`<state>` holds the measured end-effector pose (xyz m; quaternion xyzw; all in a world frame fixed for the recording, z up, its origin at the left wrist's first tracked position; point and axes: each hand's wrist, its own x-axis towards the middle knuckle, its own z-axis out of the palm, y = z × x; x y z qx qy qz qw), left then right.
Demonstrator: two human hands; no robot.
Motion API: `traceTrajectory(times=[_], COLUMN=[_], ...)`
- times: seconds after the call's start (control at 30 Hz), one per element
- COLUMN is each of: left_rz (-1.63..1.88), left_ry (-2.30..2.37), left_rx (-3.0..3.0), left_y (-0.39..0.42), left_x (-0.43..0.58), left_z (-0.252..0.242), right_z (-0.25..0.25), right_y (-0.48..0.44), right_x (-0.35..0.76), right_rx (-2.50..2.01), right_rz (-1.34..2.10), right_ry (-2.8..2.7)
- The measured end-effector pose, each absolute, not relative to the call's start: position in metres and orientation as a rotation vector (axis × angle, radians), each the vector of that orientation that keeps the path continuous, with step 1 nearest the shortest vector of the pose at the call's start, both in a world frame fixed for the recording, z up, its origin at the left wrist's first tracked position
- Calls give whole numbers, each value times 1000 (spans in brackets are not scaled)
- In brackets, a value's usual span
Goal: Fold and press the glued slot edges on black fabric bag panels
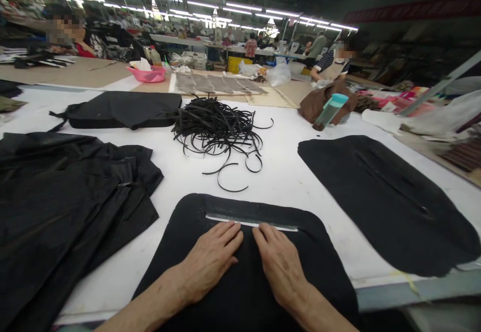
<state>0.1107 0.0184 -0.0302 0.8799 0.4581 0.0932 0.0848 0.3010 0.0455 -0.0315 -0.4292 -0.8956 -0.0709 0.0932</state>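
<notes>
A black fabric panel (240, 282) with rounded corners lies in front of me on the white table (278, 171). Near its far edge is a long narrow slot, with a white strip (259, 225) showing in it. My left hand (214, 254) rests flat on the panel, fingertips at the slot's near edge. To its right, my right hand (278, 262) lies palm down, its fingertips also touching that edge. Both hands have their fingers extended and grip nothing. A gap separates the two hands.
Black strips (216, 124) are heaped beyond the panel. Black fabric (75, 196) lies left, a stack of black pieces (124, 110) behind it. Another black panel (387, 201) is at right, near a teal-lidded bottle (330, 111). A person (332, 63) works at back right.
</notes>
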Motion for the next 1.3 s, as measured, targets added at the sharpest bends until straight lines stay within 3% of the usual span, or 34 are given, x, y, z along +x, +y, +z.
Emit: traceTrajectory(times=[0.13,0.37,0.63,0.77,0.9,1.1,1.3], left_rz=[186,203,481,597,448,250,595], left_ry=[1306,1313,1335,1545,1827,1934,1981], left_rx=[2668,2668,2750,2615,2518,2377,2052], left_y=[22,12,-4,-14,-12,-18,-14], left_x=[105,99,94,80,61,48,40], left_z=[-39,-44,-28,-22,-27,-26,-17], right_z=[-43,-44,-32,-19,-12,-13,-17], right_y=[51,53,51,47,52,68,71], right_x=[303,349,348,317,270,219,207], right_rx=[-1056,-1123,-1304,-1290,-1168,-1015,-886], right_rz=[-225,-348,-340,-165,136,288,292], right_ry=[-2745,-2763,-2629,-2595,-2667,-2698,-2735])
